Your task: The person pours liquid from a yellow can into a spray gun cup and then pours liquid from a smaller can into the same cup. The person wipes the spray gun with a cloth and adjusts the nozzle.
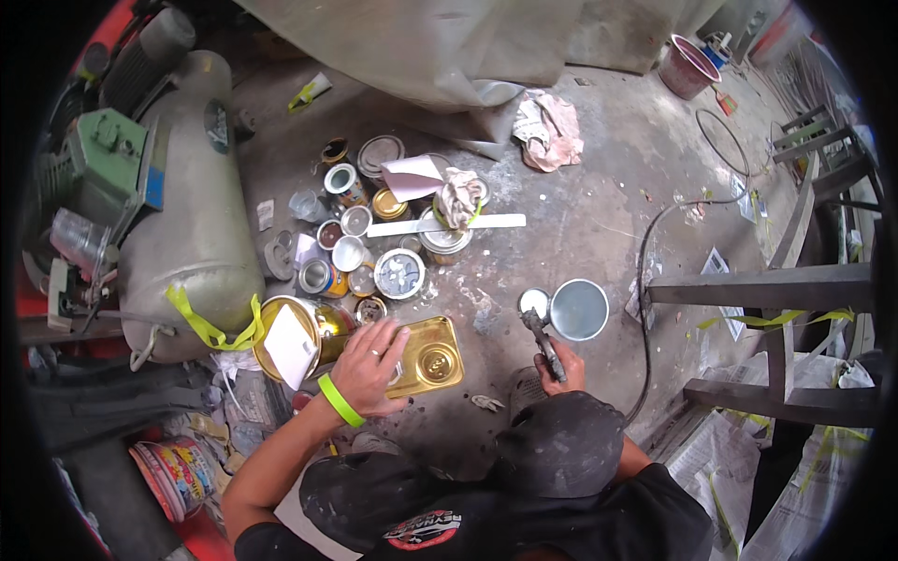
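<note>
Spray gun sits in my closed right hand, above the floor, beside the grey container; best kept steady. My left hand covers the gold can at its left edge; whether it grips, I cannot tell.

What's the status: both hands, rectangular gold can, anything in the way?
Left hand at rectangular gold can; right hand gripping dark tool; round pail just ahead.

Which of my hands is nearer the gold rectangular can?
Left: your left hand is at the left end of the gold can; your right hand is farther off rightward, holding a spray gun.
</note>
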The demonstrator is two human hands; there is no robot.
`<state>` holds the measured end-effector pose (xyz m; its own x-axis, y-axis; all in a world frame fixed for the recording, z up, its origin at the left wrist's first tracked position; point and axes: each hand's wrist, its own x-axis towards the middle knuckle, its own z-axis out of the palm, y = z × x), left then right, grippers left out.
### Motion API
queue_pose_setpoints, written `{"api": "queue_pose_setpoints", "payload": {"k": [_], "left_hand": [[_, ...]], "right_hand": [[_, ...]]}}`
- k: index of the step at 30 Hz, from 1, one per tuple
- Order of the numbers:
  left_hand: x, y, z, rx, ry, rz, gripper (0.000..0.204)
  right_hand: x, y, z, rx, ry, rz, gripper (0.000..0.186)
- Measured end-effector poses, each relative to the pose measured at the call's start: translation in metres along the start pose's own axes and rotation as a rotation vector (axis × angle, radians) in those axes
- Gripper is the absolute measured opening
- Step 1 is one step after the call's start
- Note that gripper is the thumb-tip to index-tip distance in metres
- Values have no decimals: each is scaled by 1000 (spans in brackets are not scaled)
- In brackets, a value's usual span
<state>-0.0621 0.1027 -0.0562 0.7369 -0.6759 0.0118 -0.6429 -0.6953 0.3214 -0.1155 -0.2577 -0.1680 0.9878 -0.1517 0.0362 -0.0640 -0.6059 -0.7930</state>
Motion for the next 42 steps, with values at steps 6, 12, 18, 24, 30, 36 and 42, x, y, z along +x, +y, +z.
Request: {"api": "queue_pose_setpoints", "payload": {"k": [6,12,18,24,30,36,42], "left_hand": [[-91,-13,47,-118,530,-94,109],[-94,-27,114,-520,347,-469,129],[-52,-62,103,-633,265,-177,102],[-55,-45,101,-773,346,-236,90],[-67,-34,112,-606,369,-229,91],[-79,-37,127,-610,361,-266,105],[-80,-30,119,-679,452,-303,114]], "right_hand": [[-8,4,4,41,-58,145,34],[-3,3,10,-85,-115,111,35],[4,-26,-8,-130,-215,167,32],[19,-28,-14,-198,-304,98,35],[62,-78,-27,-344,-474,6,39],[91,-141,-11,-451,-555,-206,32],[125,-188,18,-644,-704,-451,39]]}}
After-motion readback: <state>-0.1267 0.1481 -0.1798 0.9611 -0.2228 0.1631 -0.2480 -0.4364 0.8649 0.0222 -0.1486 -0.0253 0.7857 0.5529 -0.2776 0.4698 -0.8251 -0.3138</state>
